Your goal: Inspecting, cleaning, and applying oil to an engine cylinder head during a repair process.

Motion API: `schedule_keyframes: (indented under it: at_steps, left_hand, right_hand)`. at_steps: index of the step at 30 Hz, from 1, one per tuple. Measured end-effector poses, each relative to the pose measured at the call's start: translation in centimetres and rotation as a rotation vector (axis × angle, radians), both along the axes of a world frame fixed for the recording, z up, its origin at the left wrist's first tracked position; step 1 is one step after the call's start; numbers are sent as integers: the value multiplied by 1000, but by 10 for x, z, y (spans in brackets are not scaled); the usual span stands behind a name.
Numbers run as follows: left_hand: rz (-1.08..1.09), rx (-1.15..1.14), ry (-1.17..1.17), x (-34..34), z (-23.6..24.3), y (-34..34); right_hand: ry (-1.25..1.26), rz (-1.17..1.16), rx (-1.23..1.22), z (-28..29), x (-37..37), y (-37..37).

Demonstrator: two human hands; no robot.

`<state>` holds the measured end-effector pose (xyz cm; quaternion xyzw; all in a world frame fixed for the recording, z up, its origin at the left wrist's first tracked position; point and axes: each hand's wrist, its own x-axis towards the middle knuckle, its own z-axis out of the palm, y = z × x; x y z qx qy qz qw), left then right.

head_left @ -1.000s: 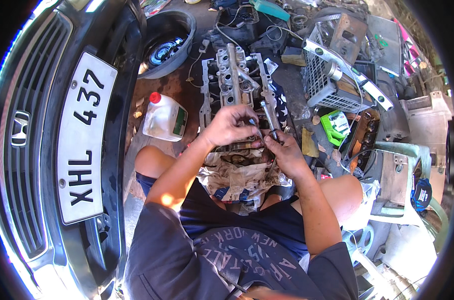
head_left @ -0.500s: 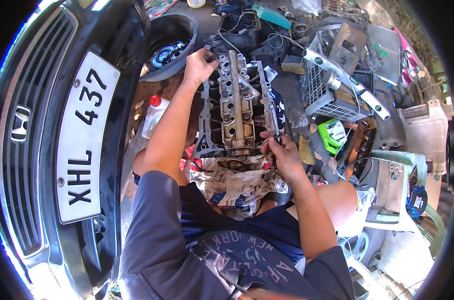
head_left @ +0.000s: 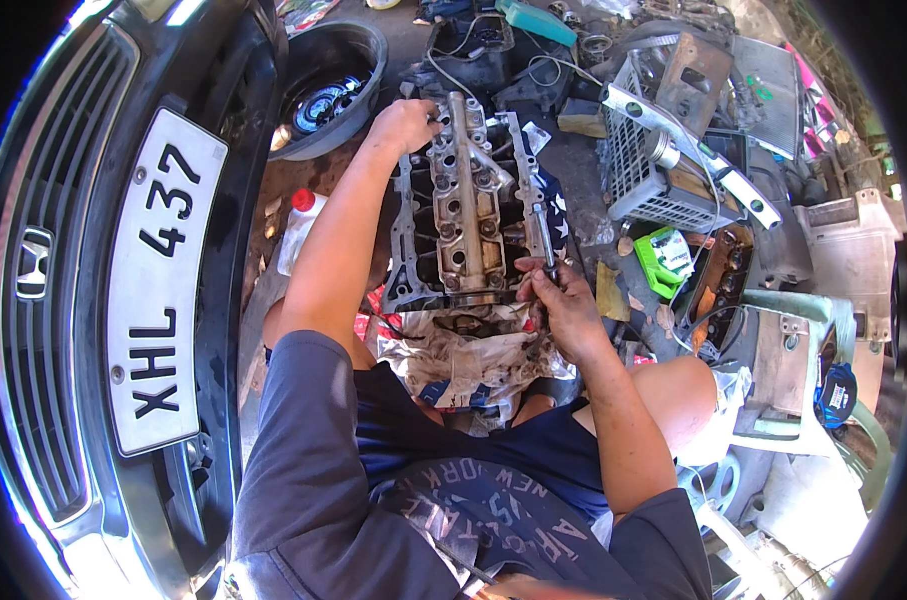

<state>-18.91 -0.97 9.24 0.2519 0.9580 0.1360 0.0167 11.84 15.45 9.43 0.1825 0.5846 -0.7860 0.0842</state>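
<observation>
An aluminium engine cylinder head [head_left: 470, 240] with a shaft along its middle sits in front of me, on an engine block or frame with dark recesses. My left hand [head_left: 404, 126] reaches to its far left corner. The fingers are curled in at the edge there; what they pinch, if anything, is hidden. Against the right side, my right hand [head_left: 567, 308] grips a screwdriver-like tool [head_left: 544, 235], its slim metal shaft pointing away from me and its dark handle in my fingers. Stained cloth and plastic wrapping [head_left: 453, 355] lie at the near end, between my legs.
A car's front bumper [head_left: 208, 300] stands close on the left. Behind it are a black basin [head_left: 358, 110] and a red-capped bottle [head_left: 303, 220]. To the right are a grey crate [head_left: 638, 185], a metal level-like bar [head_left: 743, 195], a green container [head_left: 658, 265] and a pale green chair [head_left: 808, 310].
My left hand has shifted from the outer corner inward onto the cylinder head, fingers reaching further right. The right hand keeps its grip on the tool. The whole view has shifted slightly.
</observation>
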Motion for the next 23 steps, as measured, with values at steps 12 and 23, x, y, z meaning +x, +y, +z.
schedule_keyframes:
  at_steps: [12,23]
  left_hand:
    - [-74,-293,-2,-14,-35,6]
    - [-202,-422,1,-10,-19,14]
  right_hand:
    - [-63,31,-12,10,0,-3]
    - [-82,17,-5,6,-1,-2]
